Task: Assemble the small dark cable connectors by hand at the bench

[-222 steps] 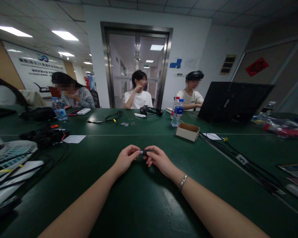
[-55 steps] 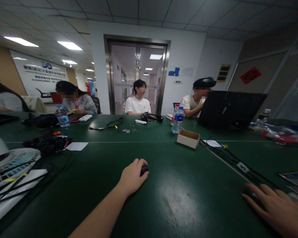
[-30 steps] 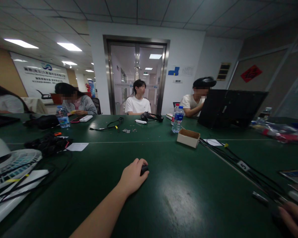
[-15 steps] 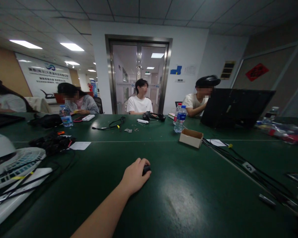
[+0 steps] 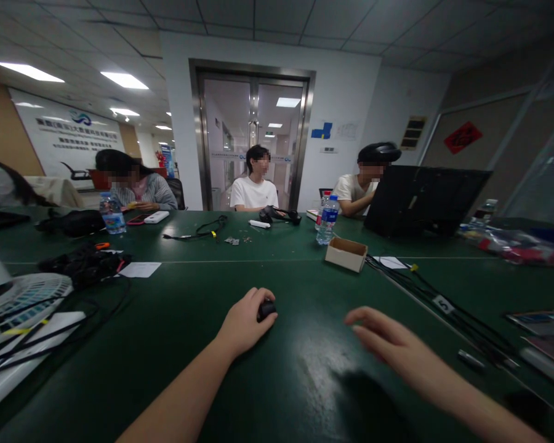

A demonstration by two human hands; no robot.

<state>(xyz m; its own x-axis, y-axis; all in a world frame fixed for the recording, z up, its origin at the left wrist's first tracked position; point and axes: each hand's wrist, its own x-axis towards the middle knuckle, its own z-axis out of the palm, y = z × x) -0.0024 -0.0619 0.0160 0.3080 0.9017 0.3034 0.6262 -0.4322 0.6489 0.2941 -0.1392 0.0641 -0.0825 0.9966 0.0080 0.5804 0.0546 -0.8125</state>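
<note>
My left hand (image 5: 245, 321) rests on the green table (image 5: 175, 320) with its fingers curled round a small black object (image 5: 266, 309), which shows only at the fingertips. My right hand (image 5: 390, 339) hovers just above the table to the right of the left hand, fingers stretched out and pointing left, holding nothing. A small dark cylindrical piece (image 5: 471, 360) lies on the table farther right, beside a bundle of black cables (image 5: 443, 301).
A small cardboard box (image 5: 346, 253) and a water bottle (image 5: 327, 219) stand beyond my hands. A white fan (image 5: 23, 294) and black cables lie at left. An open laptop (image 5: 420, 200) stands at right. Several people sit along the table's far side.
My right hand was away at the right edge near the cables and has come back toward the middle, empty. The small dark piece now lies by the cables. My left hand stayed put.
</note>
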